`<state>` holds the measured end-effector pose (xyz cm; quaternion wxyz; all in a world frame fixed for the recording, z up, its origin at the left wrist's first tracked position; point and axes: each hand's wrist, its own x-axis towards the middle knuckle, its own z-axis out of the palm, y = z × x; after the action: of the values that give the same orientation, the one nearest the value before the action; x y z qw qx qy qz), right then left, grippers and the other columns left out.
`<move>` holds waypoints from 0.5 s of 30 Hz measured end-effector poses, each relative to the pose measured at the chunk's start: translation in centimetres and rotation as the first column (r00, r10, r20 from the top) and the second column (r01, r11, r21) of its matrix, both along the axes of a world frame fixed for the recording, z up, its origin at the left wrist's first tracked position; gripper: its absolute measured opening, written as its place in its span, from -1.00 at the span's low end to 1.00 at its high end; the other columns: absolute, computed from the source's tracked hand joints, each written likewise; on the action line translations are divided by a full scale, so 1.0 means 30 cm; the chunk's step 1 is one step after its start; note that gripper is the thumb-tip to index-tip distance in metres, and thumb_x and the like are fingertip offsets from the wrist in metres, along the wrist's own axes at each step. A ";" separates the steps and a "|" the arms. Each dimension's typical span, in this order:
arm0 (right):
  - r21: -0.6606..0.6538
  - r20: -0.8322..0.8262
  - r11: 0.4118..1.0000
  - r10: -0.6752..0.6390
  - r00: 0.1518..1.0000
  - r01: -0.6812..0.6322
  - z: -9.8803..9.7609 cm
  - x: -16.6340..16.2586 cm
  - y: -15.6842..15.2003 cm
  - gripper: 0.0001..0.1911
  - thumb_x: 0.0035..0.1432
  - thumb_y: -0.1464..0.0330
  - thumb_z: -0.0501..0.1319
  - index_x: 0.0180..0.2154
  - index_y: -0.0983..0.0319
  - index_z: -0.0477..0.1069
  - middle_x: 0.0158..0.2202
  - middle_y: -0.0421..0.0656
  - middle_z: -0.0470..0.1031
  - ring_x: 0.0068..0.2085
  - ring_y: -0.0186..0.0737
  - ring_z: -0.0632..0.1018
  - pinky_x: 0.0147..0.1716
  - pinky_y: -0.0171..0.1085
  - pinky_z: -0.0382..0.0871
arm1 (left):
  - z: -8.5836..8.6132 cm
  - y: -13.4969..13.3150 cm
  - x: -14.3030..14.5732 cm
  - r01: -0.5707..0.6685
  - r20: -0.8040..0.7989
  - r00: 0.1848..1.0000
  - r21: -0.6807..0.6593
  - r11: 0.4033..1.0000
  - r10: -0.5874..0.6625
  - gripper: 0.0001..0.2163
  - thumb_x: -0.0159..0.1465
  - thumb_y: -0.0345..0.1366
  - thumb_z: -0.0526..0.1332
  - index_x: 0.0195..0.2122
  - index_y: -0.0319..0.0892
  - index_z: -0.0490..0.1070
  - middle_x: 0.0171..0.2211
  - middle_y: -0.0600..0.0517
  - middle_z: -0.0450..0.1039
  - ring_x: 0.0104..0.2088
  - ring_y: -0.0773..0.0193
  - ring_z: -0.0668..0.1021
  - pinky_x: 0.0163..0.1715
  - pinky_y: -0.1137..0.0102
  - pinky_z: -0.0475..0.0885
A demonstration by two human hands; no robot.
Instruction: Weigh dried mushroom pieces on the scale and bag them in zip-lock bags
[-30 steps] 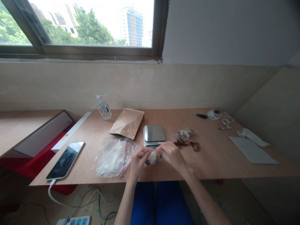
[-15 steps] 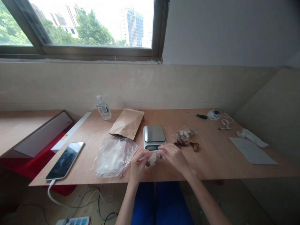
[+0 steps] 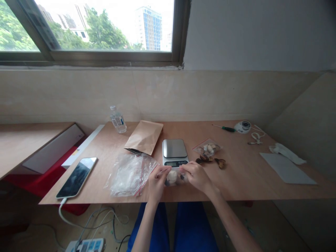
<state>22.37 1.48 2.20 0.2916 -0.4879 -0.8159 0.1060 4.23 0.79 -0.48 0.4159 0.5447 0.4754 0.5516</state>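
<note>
A small clear zip bag [image 3: 172, 178] with pale and dark pieces in it hangs between my hands, just in front of the kitchen scale [image 3: 175, 148]. My left hand [image 3: 158, 176] pinches the bag's upper left corner. At its upper right corner, my right hand [image 3: 194, 174] is closed on the edge. Left of my left hand lies a stack of clear zip bags [image 3: 128, 175] with red strips. Beyond my right hand are a filled zip bag [image 3: 208, 147] and several dark brown dried pieces [image 3: 220, 163].
A brown paper pouch [image 3: 145, 136] lies behind the clear bags, near a water bottle [image 3: 118, 120]. A phone [image 3: 77, 177] on a cable is at left. At right are a screwdriver [image 3: 228, 129], a white camera [image 3: 243, 127], a white sheet [image 3: 287, 168] and a tissue [image 3: 287, 153].
My right hand has drawn its fingers in from the bag's middle to its right corner. More of the filled bag shows between my hands. The view has shifted slightly.
</note>
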 end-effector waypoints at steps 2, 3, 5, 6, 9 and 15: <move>-0.034 0.006 0.999 0.017 1.000 -0.016 0.021 -0.001 -0.004 -0.72 0.18 0.52 0.05 -0.51 0.18 0.41 -0.51 -0.21 0.52 -0.43 -0.23 0.46 -0.34 -0.28 0.27 | 0.010 0.001 0.005 0.025 0.003 1.000 -0.020 0.999 -0.025 -0.80 0.16 -0.17 0.23 -0.33 -0.18 0.53 -0.37 0.00 0.52 -0.32 0.23 0.52 -0.29 0.40 0.39; -0.041 0.008 0.999 0.025 1.000 -0.025 0.033 -0.001 -0.006 -0.71 0.19 0.50 0.04 -0.52 0.19 0.39 -0.53 -0.21 0.51 -0.45 -0.24 0.45 -0.33 -0.27 0.27 | 0.016 0.003 0.009 0.043 0.009 0.999 -0.035 0.998 -0.042 -0.80 0.16 -0.16 0.23 -0.33 -0.19 0.52 -0.37 0.00 0.52 -0.33 0.24 0.52 -0.31 0.41 0.39; -0.034 0.012 0.999 0.030 0.999 -0.029 0.053 0.003 -0.011 -0.70 0.22 0.46 0.04 -0.53 0.20 0.38 -0.53 -0.21 0.50 -0.47 -0.25 0.44 -0.32 -0.26 0.25 | 0.028 0.007 0.016 0.074 0.032 0.997 -0.066 0.995 -0.072 -0.79 0.17 -0.16 0.23 -0.32 -0.19 0.51 -0.37 0.01 0.52 -0.35 0.25 0.52 -0.36 0.43 0.40; -0.028 0.011 0.999 0.026 1.000 -0.026 0.061 0.007 -0.012 -0.70 0.22 0.44 0.05 -0.53 0.20 0.39 -0.52 -0.20 0.50 -0.46 -0.24 0.45 -0.32 -0.26 0.25 | 0.034 0.011 0.019 0.080 0.048 0.996 -0.075 0.994 -0.077 -0.78 0.17 -0.15 0.22 -0.32 -0.20 0.51 -0.37 0.01 0.52 -0.35 0.25 0.52 -0.37 0.43 0.40; -0.053 -0.043 0.999 0.004 0.999 -0.006 0.072 0.036 -0.012 -0.73 0.23 0.35 0.07 -0.46 0.17 0.46 -0.45 -0.20 0.55 -0.40 -0.22 0.49 -0.32 -0.27 0.27 | 0.045 0.028 0.023 0.066 0.086 0.994 -0.072 0.995 -0.060 -0.78 0.16 -0.15 0.23 -0.33 -0.22 0.51 -0.38 0.00 0.52 -0.35 0.25 0.53 -0.36 0.44 0.40; -0.110 -0.233 0.991 -0.106 0.967 0.082 0.036 0.094 0.007 -0.72 0.19 0.35 0.05 -0.36 0.14 0.55 -0.40 -0.17 0.60 -0.36 -0.18 0.53 -0.34 -0.27 0.35 | 0.050 0.050 0.021 0.020 0.104 0.995 -0.094 0.995 -0.010 -0.74 0.13 -0.12 0.24 -0.34 -0.24 0.53 -0.47 0.02 0.49 -0.49 0.31 0.48 -0.44 0.47 0.36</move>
<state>25.20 1.69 3.27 0.3675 -0.5236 -0.7447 0.1903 4.87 2.28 1.00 0.4696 0.4985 0.4749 0.5527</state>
